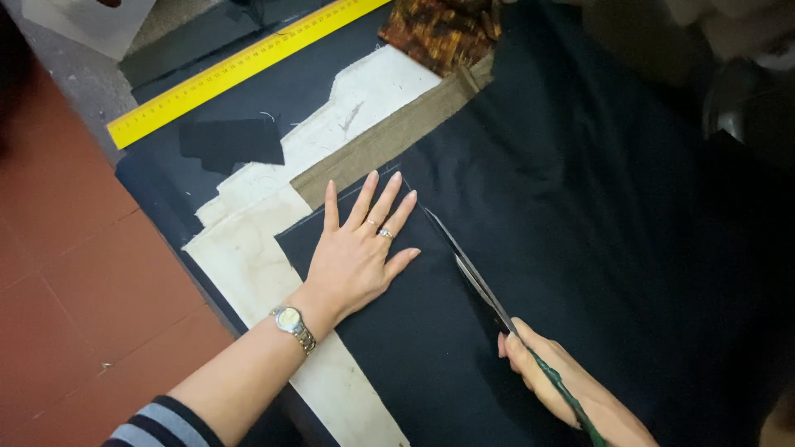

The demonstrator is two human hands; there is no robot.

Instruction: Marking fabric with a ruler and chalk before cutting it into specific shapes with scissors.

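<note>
My left hand [358, 248] lies flat, fingers spread, on a piece of dark navy fabric [397, 331] and presses it down. It wears a ring and a wristwatch. My right hand [553, 382] grips large scissors [476, 277] with green-wrapped handles. Their blades run along the right edge of the pressed piece, pointing up toward my left fingertips. A wider sheet of dark fabric [596, 199] spreads to the right.
A cream pattern piece [248, 248] and a tan strip [389, 136] lie beneath the fabric at left. A yellow ruler [240, 66] runs diagonally at the top. A small black cloth scrap [232, 141] and brown patterned cloth [443, 29] sit nearby. Red floor tiles [74, 273] lie left.
</note>
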